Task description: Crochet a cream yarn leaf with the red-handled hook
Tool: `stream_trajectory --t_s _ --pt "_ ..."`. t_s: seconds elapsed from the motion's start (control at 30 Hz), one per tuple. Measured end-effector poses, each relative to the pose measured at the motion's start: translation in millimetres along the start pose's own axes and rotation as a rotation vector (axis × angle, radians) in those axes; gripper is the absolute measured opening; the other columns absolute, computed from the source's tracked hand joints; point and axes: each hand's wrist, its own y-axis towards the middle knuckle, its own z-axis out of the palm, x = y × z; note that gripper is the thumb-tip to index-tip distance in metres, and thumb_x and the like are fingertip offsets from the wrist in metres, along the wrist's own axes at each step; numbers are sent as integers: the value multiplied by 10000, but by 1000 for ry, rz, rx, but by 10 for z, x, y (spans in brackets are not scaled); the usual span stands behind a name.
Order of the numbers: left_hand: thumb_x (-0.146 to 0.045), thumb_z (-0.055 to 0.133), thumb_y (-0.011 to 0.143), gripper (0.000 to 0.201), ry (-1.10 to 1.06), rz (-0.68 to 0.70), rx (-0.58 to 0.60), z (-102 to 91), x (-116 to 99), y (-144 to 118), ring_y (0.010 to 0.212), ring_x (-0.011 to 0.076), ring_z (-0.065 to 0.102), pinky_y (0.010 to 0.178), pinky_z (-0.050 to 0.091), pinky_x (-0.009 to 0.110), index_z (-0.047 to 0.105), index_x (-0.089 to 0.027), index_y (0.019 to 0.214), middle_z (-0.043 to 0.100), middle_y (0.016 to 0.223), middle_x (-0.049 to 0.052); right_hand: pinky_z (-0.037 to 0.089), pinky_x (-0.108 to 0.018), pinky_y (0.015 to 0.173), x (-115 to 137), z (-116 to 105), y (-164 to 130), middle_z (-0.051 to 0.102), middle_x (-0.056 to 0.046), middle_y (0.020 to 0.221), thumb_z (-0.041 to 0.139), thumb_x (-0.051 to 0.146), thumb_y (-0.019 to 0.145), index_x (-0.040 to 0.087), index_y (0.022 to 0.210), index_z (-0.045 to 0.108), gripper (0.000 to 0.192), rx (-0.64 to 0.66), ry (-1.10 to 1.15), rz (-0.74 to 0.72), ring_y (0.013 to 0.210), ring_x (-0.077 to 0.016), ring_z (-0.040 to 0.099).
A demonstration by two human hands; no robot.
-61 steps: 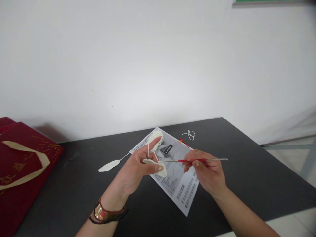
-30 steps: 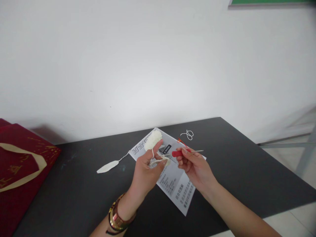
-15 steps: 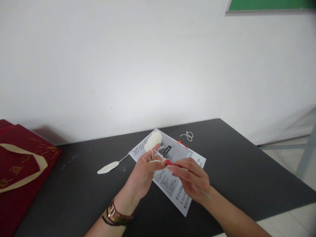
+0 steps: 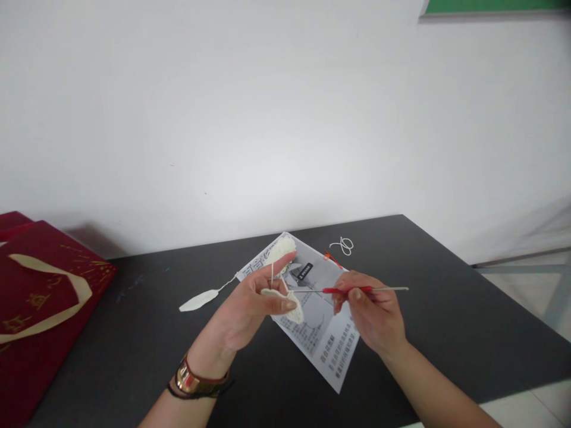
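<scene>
Between thumb and fingers, my left hand pinches a small cream crochet piece. A strand of yarn runs up over its raised index finger. My right hand grips a crochet hook by its red middle, and the thin metal shaft reaches left to the edge of the piece. Behind the left fingers, a cream yarn ball lies on the printed sheet. To the left rests a finished-looking cream leaf shape with a yarn tail.
A red gift bag with cream ribbon handles stands at the left of the dark table. Near the back lie a loop of white string and a small orange-red item, partly hidden. A white wall rises behind.
My right hand has moved right, away from the left, and the hook's shaft now shows between them. The left hand has turned so more of the crochet piece is visible.
</scene>
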Motion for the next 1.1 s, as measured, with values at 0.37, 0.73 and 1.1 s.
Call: stream_trajectory --t_s 0.37,0.73,1.1 --pt "-47 774 584 725 -28 -69 123 -43 -26 -13 579 106 456 595 299 267 598 -177 1275 557 630 -28 507 -251 442 81 -21 76 647 -35 670 694 302 807 206 812 768 121 24 101 68 539 -145 610" --pt "-145 801 614 544 230 -27 109 -75 -32 -2 560 103 439 566 290 265 698 -198 1146 556 638 -20 502 -162 392 33 -8 124 654 -9 517 793 304 698 146 709 735 169 -118 347 477 406 -84 555" --pt "-166 769 683 729 179 167 -219 238 280 104 568 53 435 557 330 202 504 -239 1358 513 683 -62 554 -199 581 -92 177 46 702 -10 663 756 318 753 160 819 715 177 -266 319 495 590 -92 611"
